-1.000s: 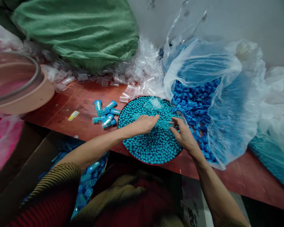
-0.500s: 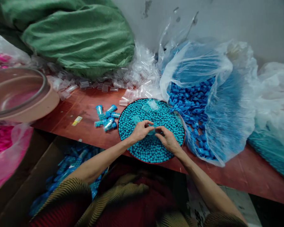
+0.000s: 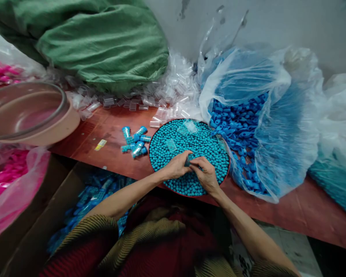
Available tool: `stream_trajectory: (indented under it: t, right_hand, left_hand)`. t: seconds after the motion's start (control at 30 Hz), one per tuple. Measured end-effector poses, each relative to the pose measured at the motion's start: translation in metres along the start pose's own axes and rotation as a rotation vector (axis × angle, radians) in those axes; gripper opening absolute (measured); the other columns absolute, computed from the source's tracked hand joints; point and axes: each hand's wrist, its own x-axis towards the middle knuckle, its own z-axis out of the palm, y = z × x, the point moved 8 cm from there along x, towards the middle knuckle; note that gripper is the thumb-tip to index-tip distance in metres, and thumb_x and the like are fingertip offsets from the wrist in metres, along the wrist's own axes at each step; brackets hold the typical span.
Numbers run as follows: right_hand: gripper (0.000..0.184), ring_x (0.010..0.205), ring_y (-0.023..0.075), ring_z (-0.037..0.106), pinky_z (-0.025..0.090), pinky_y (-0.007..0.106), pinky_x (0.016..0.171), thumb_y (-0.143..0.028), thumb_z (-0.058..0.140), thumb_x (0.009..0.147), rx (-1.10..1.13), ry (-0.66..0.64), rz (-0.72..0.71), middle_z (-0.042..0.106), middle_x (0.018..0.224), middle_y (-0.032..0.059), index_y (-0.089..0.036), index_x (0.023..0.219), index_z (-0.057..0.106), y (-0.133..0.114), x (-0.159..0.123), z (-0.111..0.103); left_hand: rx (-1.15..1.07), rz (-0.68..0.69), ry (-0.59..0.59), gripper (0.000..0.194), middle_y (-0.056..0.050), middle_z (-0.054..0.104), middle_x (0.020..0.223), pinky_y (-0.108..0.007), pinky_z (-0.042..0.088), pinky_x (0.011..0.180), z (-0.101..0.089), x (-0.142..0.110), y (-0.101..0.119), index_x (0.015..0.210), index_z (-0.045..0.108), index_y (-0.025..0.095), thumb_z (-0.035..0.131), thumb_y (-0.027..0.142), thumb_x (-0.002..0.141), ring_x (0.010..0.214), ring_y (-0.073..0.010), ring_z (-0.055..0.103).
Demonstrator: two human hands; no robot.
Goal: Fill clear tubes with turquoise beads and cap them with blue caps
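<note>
I am pinching a small teal piece (image 3: 187,162) between the narrowed fingertips of my left hand (image 3: 176,165) and right hand (image 3: 205,173), both hands about equally near. My fingers are covering much of it, so I cannot tell its long axis. Beads (image 3: 203,141) are lying beneath my fingers in a red-rimmed round tray (image 3: 228,171); filled tubes (image 3: 138,148) are lying to their left, blue caps (image 3: 233,120) to their right.

Green cloth bundle (image 3: 103,46) at back; pinkish basin (image 3: 56,129) left; yellow-white scrap (image 3: 100,144).
</note>
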Motion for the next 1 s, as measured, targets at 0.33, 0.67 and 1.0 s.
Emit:
stream_trajectory:
  t: [0.33,0.67,1.0]
  right_hand:
    - [0.043,0.104,0.0231,0.060,0.050,0.036,0.086,-0.022,0.057,0.082,-0.375,-0.347,-0.056,0.059,0.122,0.0103,-0.022,0.124,0.056,-0.011,0.078,0.046]
    - [0.023,0.091,0.0182,0.060,0.047,0.031,0.083,-0.019,0.054,0.084,-0.265,-0.376,-0.139,0.061,0.099,0.0078,-0.016,0.106,0.060,0.011,0.090,0.057]
    - [0.021,0.088,0.0214,0.063,0.047,0.038,0.083,-0.019,0.046,0.088,-0.291,-0.133,-0.131,0.070,0.090,0.0057,-0.022,0.093,0.066,0.016,0.022,0.011]
  left_hand:
    - [0.474,0.031,0.012,0.035,-0.016,0.055,0.111,-0.045,0.046,0.089,0.020,-0.022,0.006,0.112,0.043,0.014,0.046,0.013,0.078,0.103,-0.0278,0.052]
    - [0.451,0.020,0.206,0.028,-0.024,0.036,0.137,-0.055,0.033,0.105,0.002,-0.029,0.006,0.103,0.050,0.011,0.057,0.019,0.078,0.133,-0.0374,0.030]
    - [0.360,0.100,0.178,0.060,-0.013,0.054,0.121,-0.046,0.039,0.100,-0.003,-0.011,-0.007,0.122,0.039,0.018,0.070,0.034,0.073,0.121,-0.0285,0.047]
